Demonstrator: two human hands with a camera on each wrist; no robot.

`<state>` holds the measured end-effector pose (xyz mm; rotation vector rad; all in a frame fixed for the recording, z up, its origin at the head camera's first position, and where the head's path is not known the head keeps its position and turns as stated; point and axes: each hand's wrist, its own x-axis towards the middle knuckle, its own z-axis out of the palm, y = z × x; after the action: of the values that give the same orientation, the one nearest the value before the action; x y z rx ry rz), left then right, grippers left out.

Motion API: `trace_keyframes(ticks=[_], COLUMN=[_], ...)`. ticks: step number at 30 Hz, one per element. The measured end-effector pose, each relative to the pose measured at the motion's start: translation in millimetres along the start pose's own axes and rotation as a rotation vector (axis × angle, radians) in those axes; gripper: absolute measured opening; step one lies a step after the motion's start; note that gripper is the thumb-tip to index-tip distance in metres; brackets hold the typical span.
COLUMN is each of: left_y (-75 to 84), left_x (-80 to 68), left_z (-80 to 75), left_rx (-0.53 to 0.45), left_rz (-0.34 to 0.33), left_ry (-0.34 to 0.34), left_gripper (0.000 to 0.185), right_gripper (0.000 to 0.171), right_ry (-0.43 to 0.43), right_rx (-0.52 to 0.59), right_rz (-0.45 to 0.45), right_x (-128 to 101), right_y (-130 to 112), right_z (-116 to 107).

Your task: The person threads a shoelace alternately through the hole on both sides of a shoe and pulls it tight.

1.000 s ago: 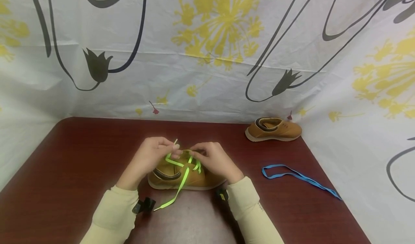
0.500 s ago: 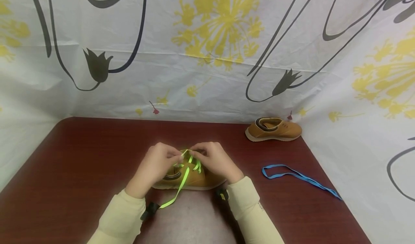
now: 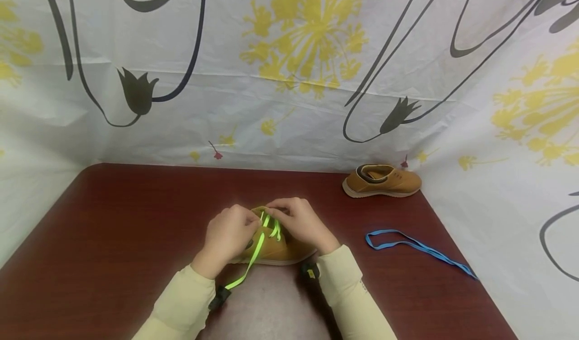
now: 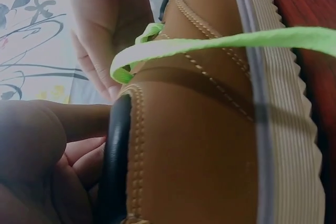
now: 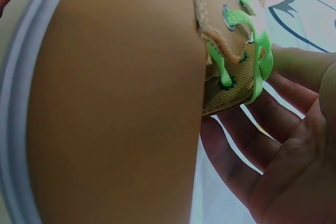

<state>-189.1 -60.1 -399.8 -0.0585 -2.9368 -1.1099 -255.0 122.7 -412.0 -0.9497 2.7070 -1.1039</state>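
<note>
A tan shoe [image 3: 276, 249] lies on its side mid-table on the dark red table [image 3: 113, 219], with a neon green lace [image 3: 253, 254] threaded through its eyelets. My left hand [image 3: 230, 232] sits over the collar end, fingers curled and pinching the lace by the eyelets. My right hand [image 3: 298, 222] curls over the far side of the upper and steadies it. In the left wrist view the green lace [image 4: 220, 43] crosses the shoe [image 4: 199, 145]. In the right wrist view the lace [image 5: 260, 51] passes through the eyelets, with my right hand [image 5: 278, 171] behind the tongue.
A second tan shoe [image 3: 382, 180] stands at the table's back right corner. A blue lace [image 3: 416, 247] lies loose on the right side. A patterned white cloth [image 3: 289, 79] walls in the table at the back and both sides.
My left hand has moved right and down onto the shoe, bringing the lace tip to the eyelets. The slack lace across the collar is gone. The right hand has stayed put.
</note>
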Motion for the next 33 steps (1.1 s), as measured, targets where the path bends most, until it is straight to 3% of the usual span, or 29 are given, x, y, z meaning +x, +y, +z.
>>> trace_keyframes(ticks=[15,22,29,33], left_y=[0.5,0.4,0.0,1.0], left_x=[5.6,6.6,5.2,4.5], left_z=[6.6,9.2,11.4,8.5], left_rx=[0.103,0.115,0.126,0.082], left_rz=[0.002,-0.006,0.004,0.015], left_ry=[0.077,0.110,0.128,0.124], left_gripper=[0.020,0.017,0.016,0.015], right_gripper=[0.023,0.036,0.022,0.019], right_ry=[0.010,0.011,0.033,0.045], right_rx=[0.048,0.207,0.365,0.451], right_rz=[0.019,0.139,0.214,0.242], right_x=[2,4,4,4], right_y=[2,0,-1,-2], right_z=[0,7,14,18])
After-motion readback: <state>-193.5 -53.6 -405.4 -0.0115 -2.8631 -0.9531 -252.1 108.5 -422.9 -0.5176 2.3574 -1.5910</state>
